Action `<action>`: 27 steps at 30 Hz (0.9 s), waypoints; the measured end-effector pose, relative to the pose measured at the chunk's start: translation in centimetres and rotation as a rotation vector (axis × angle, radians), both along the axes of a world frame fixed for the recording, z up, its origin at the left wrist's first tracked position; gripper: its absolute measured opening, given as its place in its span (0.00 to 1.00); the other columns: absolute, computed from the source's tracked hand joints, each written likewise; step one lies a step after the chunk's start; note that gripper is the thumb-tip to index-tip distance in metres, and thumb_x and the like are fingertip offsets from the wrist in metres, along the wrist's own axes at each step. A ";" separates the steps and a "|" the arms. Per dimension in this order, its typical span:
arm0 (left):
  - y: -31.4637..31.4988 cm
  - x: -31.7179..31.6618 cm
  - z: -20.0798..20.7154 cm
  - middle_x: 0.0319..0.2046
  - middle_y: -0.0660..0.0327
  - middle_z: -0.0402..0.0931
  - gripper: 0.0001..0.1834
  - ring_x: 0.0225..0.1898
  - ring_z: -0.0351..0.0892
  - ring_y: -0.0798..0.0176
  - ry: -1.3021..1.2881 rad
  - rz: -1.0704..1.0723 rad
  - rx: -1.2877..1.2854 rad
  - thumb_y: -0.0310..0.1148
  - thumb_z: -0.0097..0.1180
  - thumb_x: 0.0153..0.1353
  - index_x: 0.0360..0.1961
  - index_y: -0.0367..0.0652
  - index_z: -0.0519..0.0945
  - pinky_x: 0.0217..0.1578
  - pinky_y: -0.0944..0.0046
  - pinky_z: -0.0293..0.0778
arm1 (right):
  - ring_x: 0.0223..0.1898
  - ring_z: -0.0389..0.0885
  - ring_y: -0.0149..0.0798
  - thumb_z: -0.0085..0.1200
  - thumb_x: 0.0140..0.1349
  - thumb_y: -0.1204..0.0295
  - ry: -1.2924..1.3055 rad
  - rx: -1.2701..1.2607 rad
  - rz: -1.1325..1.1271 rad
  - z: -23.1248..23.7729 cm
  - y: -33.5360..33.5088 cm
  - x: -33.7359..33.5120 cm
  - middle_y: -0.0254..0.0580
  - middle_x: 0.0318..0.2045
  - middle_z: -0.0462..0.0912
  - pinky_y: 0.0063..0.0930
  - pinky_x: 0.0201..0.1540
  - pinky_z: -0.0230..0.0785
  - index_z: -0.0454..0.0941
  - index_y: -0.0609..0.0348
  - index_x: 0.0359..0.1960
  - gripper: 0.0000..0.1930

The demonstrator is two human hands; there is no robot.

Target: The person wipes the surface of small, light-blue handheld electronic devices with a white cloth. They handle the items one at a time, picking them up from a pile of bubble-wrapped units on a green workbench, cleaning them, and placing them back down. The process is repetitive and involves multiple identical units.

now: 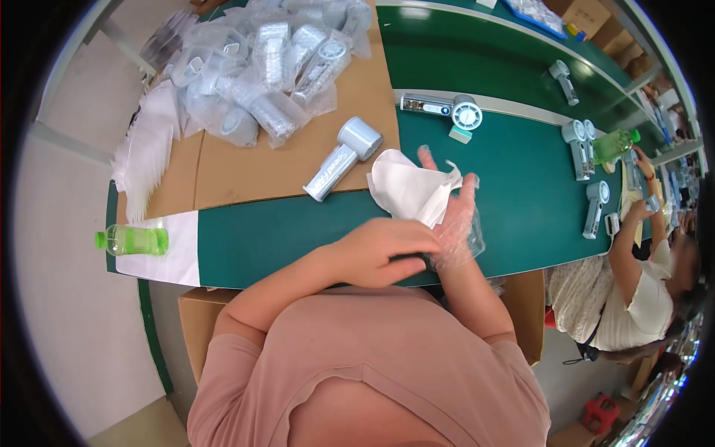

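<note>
One white cloth [410, 186] lies against the right hand [455, 217], beyond the left hand [393, 249]. The right hand wears a clear plastic glove [474, 240], digits spread; its grip on the cloth cannot be determined. The left hand, fingers bent, meets the glove's wrist end; pinching cannot be confirmed. A handheld fan [344, 157] lies left of the cloth.
</note>
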State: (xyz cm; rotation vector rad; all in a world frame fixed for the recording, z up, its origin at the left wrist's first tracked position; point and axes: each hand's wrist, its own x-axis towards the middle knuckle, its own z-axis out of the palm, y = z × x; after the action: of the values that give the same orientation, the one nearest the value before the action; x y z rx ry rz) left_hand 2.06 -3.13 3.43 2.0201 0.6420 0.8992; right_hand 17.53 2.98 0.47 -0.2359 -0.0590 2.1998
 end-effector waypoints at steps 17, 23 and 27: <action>1.8 -3.9 -0.4 0.52 0.55 0.70 0.08 0.53 0.69 0.49 0.327 0.726 0.330 0.26 0.61 0.50 0.30 0.45 0.74 0.55 0.48 0.57 | 0.60 0.68 0.47 0.55 0.56 0.42 -0.570 0.530 0.106 -0.8 0.4 3.4 0.51 0.59 0.69 0.43 0.65 0.58 0.63 0.64 0.63 0.43; 2.3 -4.2 0.7 0.43 0.62 0.76 0.07 0.52 0.70 0.51 0.482 0.598 0.359 0.25 0.60 0.50 0.28 0.46 0.74 0.59 0.44 0.55 | 0.61 0.66 0.50 0.67 0.45 0.63 -1.389 1.159 -0.070 3.6 -0.2 3.9 0.52 0.58 0.70 0.42 0.63 0.59 0.71 0.50 0.58 0.34; 2.3 -3.9 1.6 0.41 0.62 0.76 0.07 0.48 0.72 0.53 0.492 0.581 0.344 0.26 0.61 0.50 0.29 0.45 0.75 0.60 0.45 0.55 | 0.61 0.66 0.59 0.62 0.49 0.70 -1.710 1.583 -0.237 2.5 1.0 2.6 0.48 0.55 0.74 0.46 0.62 0.59 0.79 0.51 0.39 0.14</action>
State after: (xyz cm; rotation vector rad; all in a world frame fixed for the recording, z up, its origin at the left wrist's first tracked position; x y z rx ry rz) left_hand -1.88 -0.82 5.03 2.4384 1.4873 0.8750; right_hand 20.16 4.01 2.94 -0.9511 -2.2687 0.5972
